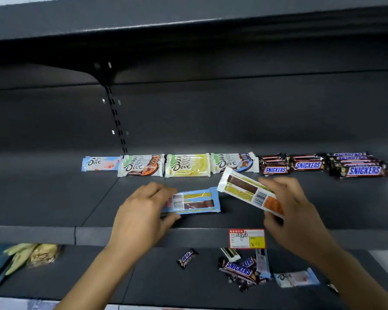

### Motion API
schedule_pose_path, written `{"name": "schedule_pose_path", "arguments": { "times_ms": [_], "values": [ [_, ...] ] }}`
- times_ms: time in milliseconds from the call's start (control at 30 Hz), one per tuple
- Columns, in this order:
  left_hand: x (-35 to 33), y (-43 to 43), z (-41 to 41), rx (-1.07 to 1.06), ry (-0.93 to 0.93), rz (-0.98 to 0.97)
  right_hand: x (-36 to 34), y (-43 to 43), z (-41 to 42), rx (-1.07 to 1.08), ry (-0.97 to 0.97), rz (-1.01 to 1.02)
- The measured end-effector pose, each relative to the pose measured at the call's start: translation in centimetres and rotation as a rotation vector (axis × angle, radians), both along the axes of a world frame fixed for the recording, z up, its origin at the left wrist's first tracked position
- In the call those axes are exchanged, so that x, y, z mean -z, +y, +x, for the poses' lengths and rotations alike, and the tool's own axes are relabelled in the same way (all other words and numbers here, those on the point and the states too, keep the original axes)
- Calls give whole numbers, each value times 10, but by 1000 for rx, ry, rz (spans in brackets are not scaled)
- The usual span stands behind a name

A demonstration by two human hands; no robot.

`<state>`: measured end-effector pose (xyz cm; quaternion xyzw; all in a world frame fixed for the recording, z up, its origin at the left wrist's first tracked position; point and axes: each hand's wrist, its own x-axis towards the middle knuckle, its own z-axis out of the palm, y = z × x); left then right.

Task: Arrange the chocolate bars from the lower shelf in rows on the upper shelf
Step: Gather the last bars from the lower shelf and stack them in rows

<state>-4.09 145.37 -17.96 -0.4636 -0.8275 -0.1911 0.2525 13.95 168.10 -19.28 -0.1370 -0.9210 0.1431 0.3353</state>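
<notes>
Chocolate bar in a blue wrapper [197, 201]: the left hand's fingers [160, 190] curl over its left end with the thumb under the near edge, grasping it back side up, barcode showing. It lies level and low over the upper shelf [54, 198]; whether it touches the shelf cannot be told. The left hand [139, 213] is above and to the left of the price tag [246, 238] clipped to that shelf's front edge.

The right hand's fingers [276, 185] pinch a white-wrapped bar [242, 189] at its orange end, thumb on the near side. This bar is also back side up and tilted, its free end raised toward the back of the shelf, directly above the price tag. The right hand [296, 211] is above and to the right of the tag.

Well behind the price tag a row runs along the upper shelf. From the left it holds a pale blue Dove bar [100, 163], a brown-and-white Dove stack [141, 167], a yellow Dove stack [187, 166], a white-and-blue Dove stack [233, 164] and three Snickers stacks [308, 164].

Below the price tag, on the lower shelf [155, 278], lies a loose Snickers pile [239, 270] with a white bar [230, 253] and a blue bar [262, 262] beside it. A single small Snickers [186, 258] lies left of the tag and a pale Dove bar [296, 278] lies to its lower right. Far left of the tag are yellowish packets [31, 256].
</notes>
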Motion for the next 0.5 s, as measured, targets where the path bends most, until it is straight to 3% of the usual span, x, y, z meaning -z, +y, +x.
{"name": "schedule_pose_path", "arguments": {
  "times_ms": [133, 233, 400, 500],
  "values": [
    [3, -4, -17, -37, -71, 70, -5, -7, -23, -42, 25, -211],
    [-1, -2, -31, -3, -238, 217, -12, -17, -42, -90, 61, -345],
    [-11, 10, -46, 329, -1046, 581, -20, -41, -74, -203, 64, -659],
    [-6, 16, -55, 387, -1291, 647, -23, -56, -95, -208, 65, -753]
  ]
}}
